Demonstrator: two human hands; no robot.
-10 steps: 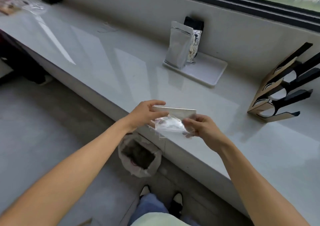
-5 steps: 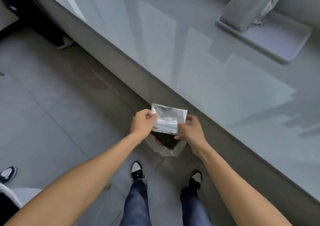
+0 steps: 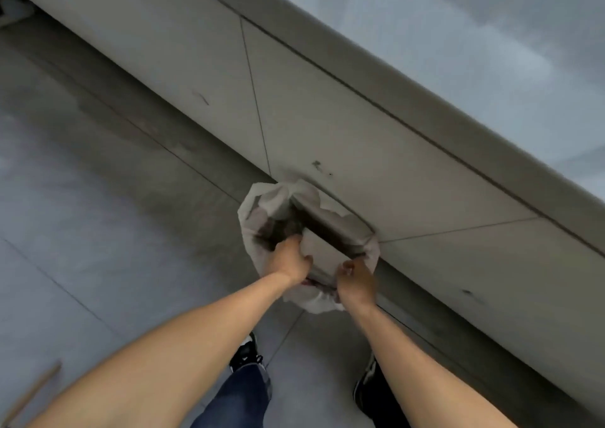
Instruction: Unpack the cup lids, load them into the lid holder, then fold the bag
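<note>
Both your hands hold folded bag (image 3: 322,257) over lined bin (image 3: 253,231) on floor: left hand (image 3: 288,259) fingers curled on left edge, right hand (image 3: 355,278) pinching right edge. Folding looks done; lid holder out of view.

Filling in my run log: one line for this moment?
left hand: holds folded bag | right hand: holds folded bag | position: over lined bin

I count one folded bag (image 3: 322,257) between my two hands, my left hand (image 3: 288,260) and my right hand (image 3: 357,280). Just under them sits one lined bin (image 3: 262,231). Below my arms are two shoes (image 3: 245,352), and beyond my hands one table (image 3: 458,51).
</note>
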